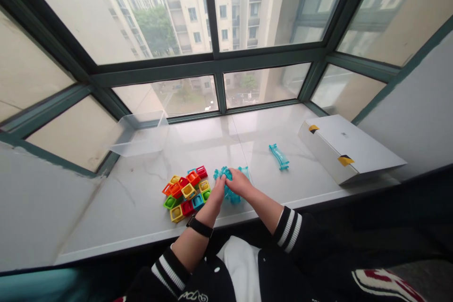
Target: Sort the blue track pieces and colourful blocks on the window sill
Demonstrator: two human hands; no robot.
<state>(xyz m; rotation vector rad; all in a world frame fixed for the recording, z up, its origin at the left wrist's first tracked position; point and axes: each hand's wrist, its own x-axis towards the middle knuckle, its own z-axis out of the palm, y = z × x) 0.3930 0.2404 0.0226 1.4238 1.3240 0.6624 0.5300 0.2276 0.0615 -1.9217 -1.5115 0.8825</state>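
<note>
My left hand (pixel 217 194) and my right hand (pixel 238 182) meet over the sill, fingers closed around a translucent blue plastic piece (pixel 222 171). More translucent blue pieces (pixel 232 196) lie beneath and behind my hands, partly hidden by them. Just left of my left hand sits a pile of colourful toy blocks (pixel 188 192) in red, orange, yellow, green and blue, each with a ball-like shape inside. Off to the right, by itself, lies a curved translucent blue track piece (pixel 279 156).
A clear plastic bin (pixel 141 134) stands at the back left against the window frame. At the right rests a white box (pixel 354 144) with yellow-and-black tabs. The marble-look sill (pixel 116 217) has its front edge close to my body.
</note>
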